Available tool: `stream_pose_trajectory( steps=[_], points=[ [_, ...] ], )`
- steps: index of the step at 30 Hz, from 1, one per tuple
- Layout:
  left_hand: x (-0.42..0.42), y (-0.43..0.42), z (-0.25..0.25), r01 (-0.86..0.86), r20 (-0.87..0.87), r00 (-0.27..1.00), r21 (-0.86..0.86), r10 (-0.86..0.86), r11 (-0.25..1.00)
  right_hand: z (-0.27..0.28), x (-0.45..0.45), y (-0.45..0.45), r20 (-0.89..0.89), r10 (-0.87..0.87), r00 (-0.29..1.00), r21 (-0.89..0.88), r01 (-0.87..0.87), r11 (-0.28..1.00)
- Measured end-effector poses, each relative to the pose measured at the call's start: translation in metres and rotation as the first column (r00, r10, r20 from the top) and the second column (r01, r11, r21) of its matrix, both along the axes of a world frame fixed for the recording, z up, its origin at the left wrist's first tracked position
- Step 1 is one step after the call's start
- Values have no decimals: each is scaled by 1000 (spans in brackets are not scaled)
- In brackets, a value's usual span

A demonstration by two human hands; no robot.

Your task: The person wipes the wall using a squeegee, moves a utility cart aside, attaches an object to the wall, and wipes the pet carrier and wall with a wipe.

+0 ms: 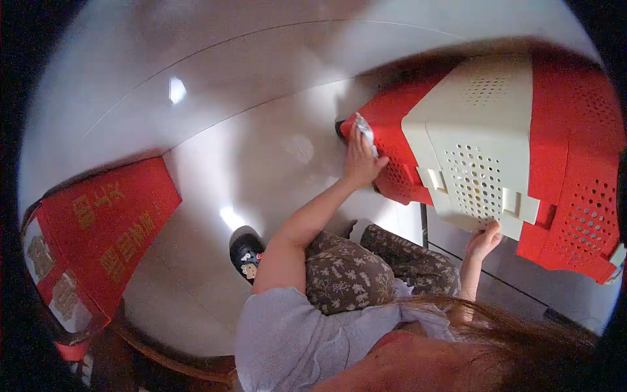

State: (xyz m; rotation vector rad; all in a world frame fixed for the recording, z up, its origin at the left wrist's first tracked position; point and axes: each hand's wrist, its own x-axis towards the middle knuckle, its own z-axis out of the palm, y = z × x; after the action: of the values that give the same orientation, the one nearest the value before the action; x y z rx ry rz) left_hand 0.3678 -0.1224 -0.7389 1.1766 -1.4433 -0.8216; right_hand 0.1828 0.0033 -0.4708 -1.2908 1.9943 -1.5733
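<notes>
A large plastic pet carrier (pixel 421 134), red and cream with rows of vent holes and latch tabs, fills the right side of the head view. My left hand (pixel 361 162) presses a crumpled white wipe (pixel 364 130) against the red end panel, with the thumb spread to the side. Under the cream section, my right hand (pixel 484 242) grips the lower edge of the carrier, fingers partly hidden behind it.
A red cardboard box (pixel 104 228) with gold characters and torn patches stands at the left. Below it curves a brown wooden rim (pixel 170 362). My black shoe (pixel 247 253) rests on the pale tiled floor (pixel 274 163), which shows bright reflections.
</notes>
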Motion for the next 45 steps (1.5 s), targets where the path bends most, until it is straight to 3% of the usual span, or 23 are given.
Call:
stream_pose_trajectory(
  steps=[2,4,5,7,8,9,11,15,16,17,18,23,26,27,29,30,33,36,37,39,41,43,45],
  points=[
    [0,-12,-19,-21,-78,997,103,29,994,-7,-7,-3,-18,-25,1000,-100,23,995],
    [1,-25,-28,-31,-238,967,262,95,965,-5,-14,2,-7,36,999,-34,-36,999],
    [-1,-24,-21,-24,-241,966,258,88,966,-1,-12,3,8,108,994,35,-108,994],
    [-7,-24,-9,-23,-356,929,223,103,975,-5,-7,-3,-12,37,999,-64,-38,997],
    [-12,-20,-4,-3,88,996,33,0,999,-8,-12,-2,-23,40,999,-73,-41,996],
    [-24,-15,5,-12,-69,998,-23,11,1000,-10,-16,1,-32,42,999,-79,-44,996],
    [-11,-11,65,-32,-117,993,-183,10,983,-7,-8,-3,-31,29,999,-68,-31,997],
    [-24,14,72,-29,-92,996,-230,8,973,1,-4,-1,22,96,995,7,-96,995],
    [-20,27,68,325,251,927,-159,-280,932,1,-2,-3,26,106,994,7,-106,994],
    [-20,39,62,607,526,667,28,-528,794,0,1,-4,13,74,997,-4,-74,997],
    [-32,51,41,539,372,802,-114,-467,835,-1,3,-5,-1,35,999,-16,-35,999],
    [-36,63,47,455,326,849,-50,-416,889,0,5,-6,15,90,996,-33,-90,995],
    [-44,72,58,205,59,977,9,-205,979,0,1,-4,13,51,999,-33,-50,998],
    [-43,71,61,207,53,977,5,-207,978,-1,-3,-4,14,42,999,-24,-42,999],
    [-34,66,69,108,-389,919,89,-65,990,-4,-10,-3,-20,56,998,-27,-57,998],
    [-38,62,61,-46,-244,968,62,59,997,-6,-12,-3,-47,74,996,-24,-75,997],
    [-30,45,55,-150,-265,947,137,182,979,-6,-11,-3,-26,116,993,-29,-116,993],
    [-17,43,34,-86,-148,985,33,90,996,0,16,-13,-6,85,996,-112,-85,990],
    [-15,46,23,-13,-43,999,-50,11,999,-1,11,-10,-4,86,996,-111,-86,990],
    [-19,51,-4,-39,-15,999,-75,38,996,-3,-4,-5,-17,113,993,-38,-114,993],
    [-23,54,-37,59,-181,983,219,-19,974,-1,12,-12,-16,73,997,-60,-74,995],
    [-20,47,-52,-28,-140,988,244,64,969,2,15,-12,-23,34,999,-75,-36,997],
    [-7,32,-37,-134,-200,956,350,214,927,6,9,-6,60,84,995,34,-86,996]
  ],
)
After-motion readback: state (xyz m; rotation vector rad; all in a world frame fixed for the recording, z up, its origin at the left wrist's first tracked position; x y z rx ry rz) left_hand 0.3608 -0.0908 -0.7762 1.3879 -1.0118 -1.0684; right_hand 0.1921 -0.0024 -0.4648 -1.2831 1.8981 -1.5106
